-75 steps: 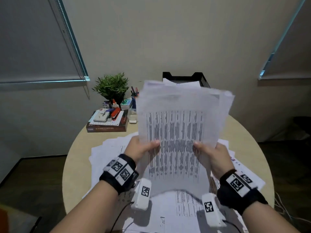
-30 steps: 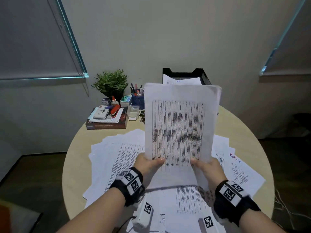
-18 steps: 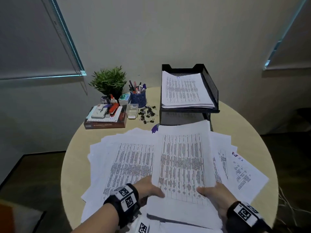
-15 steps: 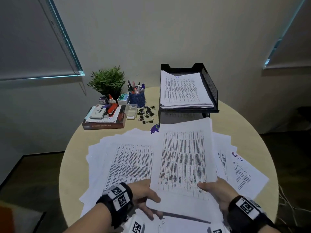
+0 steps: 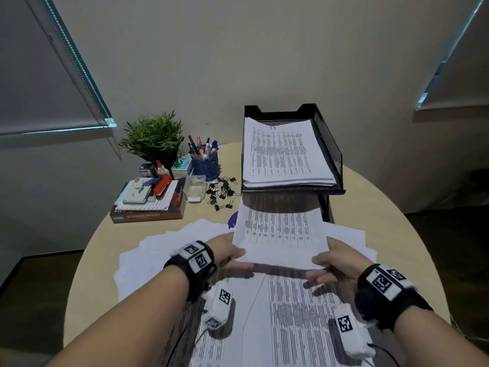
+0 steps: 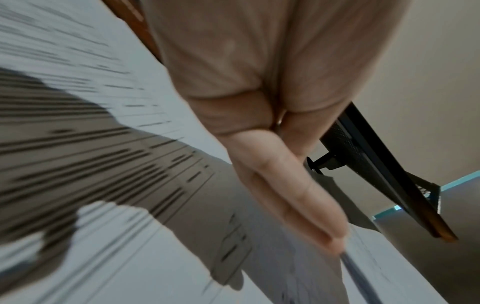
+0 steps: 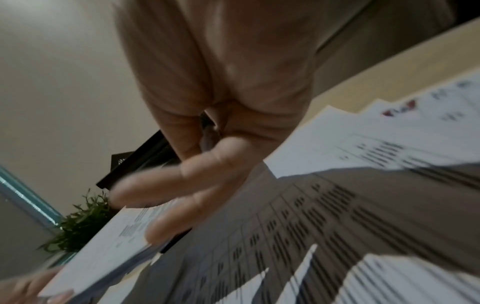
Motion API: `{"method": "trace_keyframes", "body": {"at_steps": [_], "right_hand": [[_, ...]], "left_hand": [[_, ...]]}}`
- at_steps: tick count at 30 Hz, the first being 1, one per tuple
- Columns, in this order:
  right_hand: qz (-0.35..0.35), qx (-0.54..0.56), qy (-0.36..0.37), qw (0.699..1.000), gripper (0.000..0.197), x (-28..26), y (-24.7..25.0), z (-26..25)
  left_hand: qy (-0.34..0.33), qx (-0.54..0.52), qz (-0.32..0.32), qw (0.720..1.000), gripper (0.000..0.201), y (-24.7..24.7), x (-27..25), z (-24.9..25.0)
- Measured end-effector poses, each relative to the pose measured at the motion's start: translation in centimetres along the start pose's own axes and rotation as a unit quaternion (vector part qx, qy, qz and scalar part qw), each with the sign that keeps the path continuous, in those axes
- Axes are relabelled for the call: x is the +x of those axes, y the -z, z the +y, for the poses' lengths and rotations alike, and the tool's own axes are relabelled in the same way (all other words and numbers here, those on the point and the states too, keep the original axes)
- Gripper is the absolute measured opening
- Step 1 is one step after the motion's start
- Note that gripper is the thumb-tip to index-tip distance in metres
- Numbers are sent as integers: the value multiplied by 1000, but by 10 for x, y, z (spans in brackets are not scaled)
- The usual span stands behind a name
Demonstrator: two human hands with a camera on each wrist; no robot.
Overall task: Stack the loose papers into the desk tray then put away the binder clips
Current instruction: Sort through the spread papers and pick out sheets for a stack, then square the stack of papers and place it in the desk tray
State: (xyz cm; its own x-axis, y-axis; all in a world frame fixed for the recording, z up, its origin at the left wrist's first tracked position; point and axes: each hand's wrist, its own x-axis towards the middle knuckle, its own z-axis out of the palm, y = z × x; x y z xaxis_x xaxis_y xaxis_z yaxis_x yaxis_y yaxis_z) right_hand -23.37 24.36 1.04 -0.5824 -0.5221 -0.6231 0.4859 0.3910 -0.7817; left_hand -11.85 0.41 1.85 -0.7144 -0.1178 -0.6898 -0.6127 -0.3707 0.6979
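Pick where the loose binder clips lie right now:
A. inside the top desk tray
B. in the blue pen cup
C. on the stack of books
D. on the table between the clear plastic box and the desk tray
D: the binder clips lie scattered on the table, right of the clear plastic box and left of the desk tray.

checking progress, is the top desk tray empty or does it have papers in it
Not empty: the top desk tray holds a neat stack of printed papers.
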Motion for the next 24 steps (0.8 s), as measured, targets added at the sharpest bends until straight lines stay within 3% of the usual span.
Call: {"method": "trace_keyframes", "body": {"at_steps": [3, 6, 9, 14, 16, 19, 21, 24], "right_hand": [[46, -16, 21, 999, 30, 26, 14, -18], [128, 24, 41, 991, 16, 54, 23, -35], [188, 108, 49, 975, 10, 81, 27, -45], [227, 115, 68, 965, 39, 105, 34, -51], [242, 96, 70, 963, 46, 114, 36, -47], [278, 16, 62, 959, 29, 122, 35, -41], [298, -22, 67, 952, 9, 121, 34, -39], [304, -10, 94, 948, 8, 108, 35, -36]], "left_hand": [[-34, 35, 18, 999, 46, -6, 21, 28], [-70, 42, 49, 995, 25, -9, 46, 43], [-105, 42, 126, 986, 13, -10, 78, 48], [-111, 50, 258, 958, 40, -11, 106, 53], [-117, 75, 293, 946, 38, -10, 111, 54], [-120, 133, 302, 936, 15, -6, 119, 53], [-119, 147, 309, 932, 19, -8, 117, 53], [-119, 117, 306, 937, 25, -13, 101, 51]]}}
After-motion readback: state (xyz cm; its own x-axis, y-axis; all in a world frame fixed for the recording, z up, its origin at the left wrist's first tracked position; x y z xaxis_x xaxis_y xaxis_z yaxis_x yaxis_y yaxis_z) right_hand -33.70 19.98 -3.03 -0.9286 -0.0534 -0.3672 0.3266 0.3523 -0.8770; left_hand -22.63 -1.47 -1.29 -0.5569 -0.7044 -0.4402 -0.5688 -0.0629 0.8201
